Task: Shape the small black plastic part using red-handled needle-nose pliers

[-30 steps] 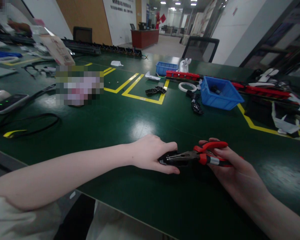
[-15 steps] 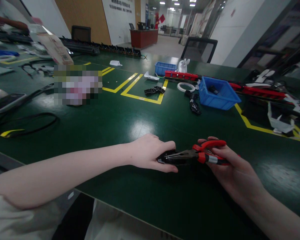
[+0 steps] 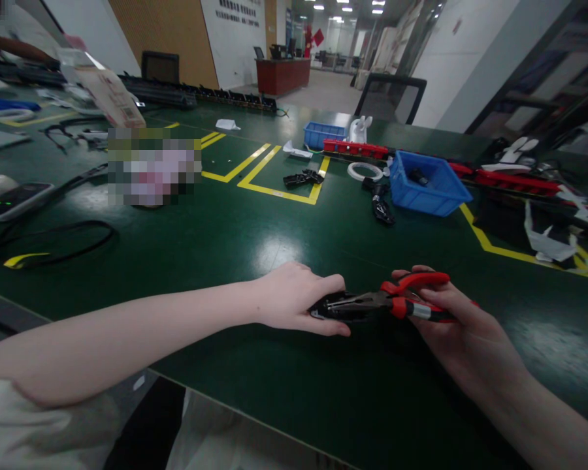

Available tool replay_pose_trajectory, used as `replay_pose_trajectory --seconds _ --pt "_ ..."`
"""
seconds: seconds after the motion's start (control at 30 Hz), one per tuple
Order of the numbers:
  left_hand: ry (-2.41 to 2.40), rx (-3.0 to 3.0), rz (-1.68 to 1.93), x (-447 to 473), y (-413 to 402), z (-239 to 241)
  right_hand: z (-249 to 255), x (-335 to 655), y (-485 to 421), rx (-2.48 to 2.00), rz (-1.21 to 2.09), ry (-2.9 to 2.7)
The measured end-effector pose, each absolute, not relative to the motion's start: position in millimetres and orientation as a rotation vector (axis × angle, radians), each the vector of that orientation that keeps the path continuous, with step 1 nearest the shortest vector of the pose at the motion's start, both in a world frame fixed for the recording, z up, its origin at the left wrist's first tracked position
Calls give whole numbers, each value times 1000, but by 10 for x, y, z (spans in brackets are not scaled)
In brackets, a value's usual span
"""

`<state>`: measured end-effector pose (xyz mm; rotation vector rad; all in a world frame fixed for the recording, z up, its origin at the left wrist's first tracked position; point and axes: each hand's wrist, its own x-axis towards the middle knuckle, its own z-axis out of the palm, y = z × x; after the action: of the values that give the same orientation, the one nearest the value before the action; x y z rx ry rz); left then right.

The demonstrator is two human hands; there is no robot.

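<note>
Low over the green table (image 3: 215,228), my left hand (image 3: 301,297) grips a small black part (image 3: 330,307) between thumb and fingers. Its far end is partly hidden under my palm. From the right, my right hand (image 3: 451,313) is closed around the red and black handles of long-nose pliers (image 3: 414,297). The plier jaws reach over the black part, close to my left thumb and index finger. Whether the jaw tips clamp the part or only lie against it, I cannot tell.
Ahead on the right stands a blue bin (image 3: 428,186) with black pieces in it, beside black parts (image 3: 379,202) and a white ring (image 3: 365,171). More black pieces (image 3: 302,177) lie inside yellow tape. A black cable (image 3: 78,228) and a bottle (image 3: 105,91) are at left.
My right hand and the pliers have shifted slightly to the right. My left hand and the black part have stayed nearly in place.
</note>
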<state>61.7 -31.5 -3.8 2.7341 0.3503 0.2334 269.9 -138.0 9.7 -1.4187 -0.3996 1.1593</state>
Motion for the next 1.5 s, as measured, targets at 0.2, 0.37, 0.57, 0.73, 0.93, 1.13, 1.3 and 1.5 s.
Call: replay_pose_trajectory --seconds 0.2,0.37,0.57,0.73,0.93,1.13,1.3,1.5 --pt "343 2782 252 617 -317 -45 113 2680 -1389 -1422 1150 -364" --pt "338 2817 235 617 -318 -51 90 2641 -1403 -1425 1151 -376" --pt "333 2812 227 627 -314 -56 75 2629 -1394 -1420 1162 -372" --pt "326 2782 254 619 -306 -53 107 2670 -1396 -1422 1160 -404" --pt "324 2796 263 620 -312 -47 84 2720 -1409 -1409 1170 -436" --pt "333 2800 267 617 -313 -51 80 2703 -1408 -1405 1172 -435" --pt "327 2827 235 619 -316 -66 98 2643 -1402 -1412 1156 -404" --pt "321 2814 228 623 -308 -53 94 2646 -1394 -1411 1167 -401"
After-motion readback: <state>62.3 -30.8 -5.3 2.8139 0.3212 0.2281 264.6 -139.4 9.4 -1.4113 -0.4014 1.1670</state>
